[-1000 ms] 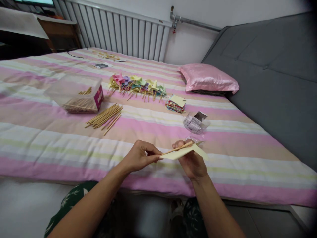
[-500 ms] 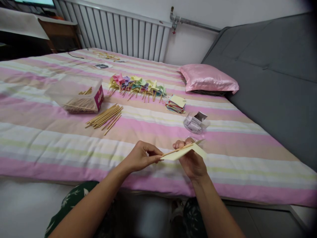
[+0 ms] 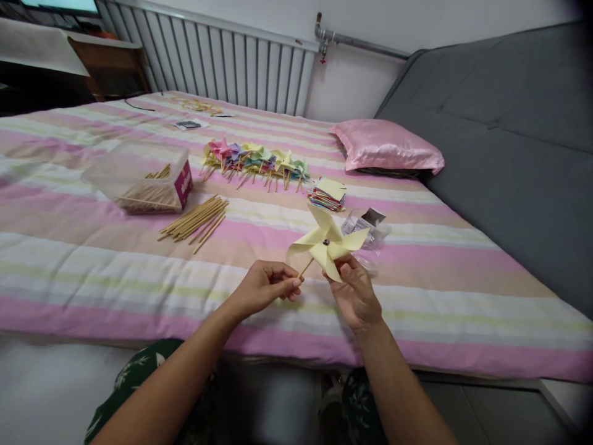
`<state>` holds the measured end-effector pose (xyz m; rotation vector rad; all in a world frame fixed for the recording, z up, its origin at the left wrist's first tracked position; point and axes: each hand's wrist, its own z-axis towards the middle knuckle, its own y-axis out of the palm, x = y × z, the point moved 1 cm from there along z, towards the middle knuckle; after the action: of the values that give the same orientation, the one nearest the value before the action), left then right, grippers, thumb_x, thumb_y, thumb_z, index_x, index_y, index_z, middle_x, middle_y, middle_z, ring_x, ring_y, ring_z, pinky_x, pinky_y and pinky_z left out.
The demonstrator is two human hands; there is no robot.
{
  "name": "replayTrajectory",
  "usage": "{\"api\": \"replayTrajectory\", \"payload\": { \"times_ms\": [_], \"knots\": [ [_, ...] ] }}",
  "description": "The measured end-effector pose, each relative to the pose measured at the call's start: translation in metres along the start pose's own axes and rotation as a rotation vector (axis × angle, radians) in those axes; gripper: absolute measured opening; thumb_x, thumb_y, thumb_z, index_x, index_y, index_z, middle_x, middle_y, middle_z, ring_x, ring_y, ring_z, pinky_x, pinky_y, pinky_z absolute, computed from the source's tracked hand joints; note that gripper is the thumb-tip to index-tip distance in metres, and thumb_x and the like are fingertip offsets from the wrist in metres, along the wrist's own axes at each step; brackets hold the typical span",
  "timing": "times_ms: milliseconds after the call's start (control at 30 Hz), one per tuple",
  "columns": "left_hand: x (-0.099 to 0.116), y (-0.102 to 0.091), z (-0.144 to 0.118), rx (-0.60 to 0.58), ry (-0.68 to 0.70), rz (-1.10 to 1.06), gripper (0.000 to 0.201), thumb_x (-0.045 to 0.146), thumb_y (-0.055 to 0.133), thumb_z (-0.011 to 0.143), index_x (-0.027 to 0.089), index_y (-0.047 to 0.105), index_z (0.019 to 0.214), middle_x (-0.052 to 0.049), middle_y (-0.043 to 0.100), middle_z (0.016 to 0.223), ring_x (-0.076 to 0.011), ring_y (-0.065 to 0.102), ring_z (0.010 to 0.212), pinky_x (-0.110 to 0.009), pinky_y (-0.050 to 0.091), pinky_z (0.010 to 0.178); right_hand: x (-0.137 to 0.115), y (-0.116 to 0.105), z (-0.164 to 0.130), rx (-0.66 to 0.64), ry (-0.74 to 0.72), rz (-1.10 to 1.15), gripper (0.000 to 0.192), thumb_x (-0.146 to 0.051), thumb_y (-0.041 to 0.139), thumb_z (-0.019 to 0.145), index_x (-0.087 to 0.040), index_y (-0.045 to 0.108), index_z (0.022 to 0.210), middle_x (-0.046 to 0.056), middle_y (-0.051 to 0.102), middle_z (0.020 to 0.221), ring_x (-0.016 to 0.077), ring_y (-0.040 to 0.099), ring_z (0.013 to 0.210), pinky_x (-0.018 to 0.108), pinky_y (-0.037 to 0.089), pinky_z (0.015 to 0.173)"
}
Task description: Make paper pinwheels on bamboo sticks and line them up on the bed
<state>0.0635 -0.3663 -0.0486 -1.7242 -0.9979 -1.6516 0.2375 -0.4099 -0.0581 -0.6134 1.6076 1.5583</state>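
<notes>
A pale yellow paper pinwheel [image 3: 336,250] with a dark pin at its centre faces me above the bed's near side. My left hand [image 3: 271,287] is closed, pinching the pinwheel's thin wooden stick between thumb and fingers. At the lower right blade, my right hand [image 3: 354,290] has its fingers curled against the paper; some fingertips are hidden behind it. Beyond the hands lies a square stack of coloured paper [image 3: 328,193]. A loose bundle of wooden sticks [image 3: 197,220] rests to the left.
A clear plastic box [image 3: 139,161] with more sticks stands at left. Several finished pinwheels [image 3: 254,159] lie in a row farther back. Small clear plastic packets [image 3: 377,230] are right of the pinwheel. A pink pillow [image 3: 389,145] lies near the grey headboard [image 3: 500,136].
The yellow pinwheel, earlier seen edge-on with its stick along folded paper, has turned so its blades face me. My right hand has shifted slightly left and lower on it.
</notes>
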Motion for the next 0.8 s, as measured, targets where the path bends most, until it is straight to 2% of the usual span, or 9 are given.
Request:
{"api": "replayTrajectory", "payload": {
  "times_ms": [133, 267, 533, 600, 800],
  "knots": [
    [0.0, 0.0, 0.001, 0.0, -0.013, -0.008, 0.03, 0.037, 0.073, 0.066, 0.01, 0.065, 0.074, -0.004, 0.066, 0.06, -0.0111, 0.059, 0.052, -0.023, 0.048, 0.054, 0.002, 0.0, 0.001, 0.031, 0.032, -0.021, 0.018, -0.029, 0.073, 0.066, -0.023, 0.063, 0.08, -0.001, 0.064, 0.081, 0.0129, 0.058, 0.073, 0.025, 0.047, 0.068],
    [0.0, -0.001, 0.002, 0.015, -0.012, 0.025, 0.03, 0.037, 0.072, 0.067, 0.01, 0.066, 0.077, -0.003, 0.064, 0.059, -0.01, 0.057, 0.05, -0.022, 0.047, 0.051, 0.001, 0.002, 0.002, 0.062, 0.005, -0.003, 0.023, -0.028, 0.072, 0.066, -0.024, 0.061, 0.086, -0.001, 0.062, 0.083, 0.0128, 0.057, 0.076, 0.024, 0.046, 0.067],
    [0.0, -0.006, 0.002, 0.053, -0.036, 0.156, 0.03, 0.038, 0.067, 0.072, 0.009, 0.066, 0.08, 0.001, 0.057, 0.053, -0.0068, 0.048, 0.044, -0.017, 0.038, 0.041, -0.003, -0.011, 0.01, 0.27, -0.132, 0.048, 0.026, -0.033, 0.068, 0.073, -0.024, 0.063, 0.096, -0.004, 0.057, 0.077, 0.0067, 0.051, 0.062, 0.019, 0.041, 0.058],
    [0.0, -0.007, 0.002, 0.043, -0.044, 0.17, 0.029, 0.037, 0.066, 0.073, 0.009, 0.066, 0.079, 0.001, 0.057, 0.053, -0.0067, 0.048, 0.045, -0.017, 0.038, 0.041, -0.003, -0.014, 0.012, 0.299, -0.142, 0.042, 0.025, -0.033, 0.069, 0.072, -0.022, 0.065, 0.094, -0.004, 0.056, 0.073, 0.0058, 0.05, 0.059, 0.018, 0.041, 0.055],
    [-0.002, -0.008, 0.002, 0.043, -0.038, 0.151, 0.027, 0.036, 0.066, 0.073, 0.009, 0.066, 0.078, 0.001, 0.058, 0.054, -0.0063, 0.048, 0.045, -0.016, 0.039, 0.043, -0.002, -0.017, 0.013, 0.363, -0.144, 0.013, 0.013, -0.023, 0.075, 0.064, -0.019, 0.064, 0.072, -0.006, 0.053, 0.065, 0.0034, 0.045, 0.052, 0.017, 0.04, 0.051]
  ]
}}
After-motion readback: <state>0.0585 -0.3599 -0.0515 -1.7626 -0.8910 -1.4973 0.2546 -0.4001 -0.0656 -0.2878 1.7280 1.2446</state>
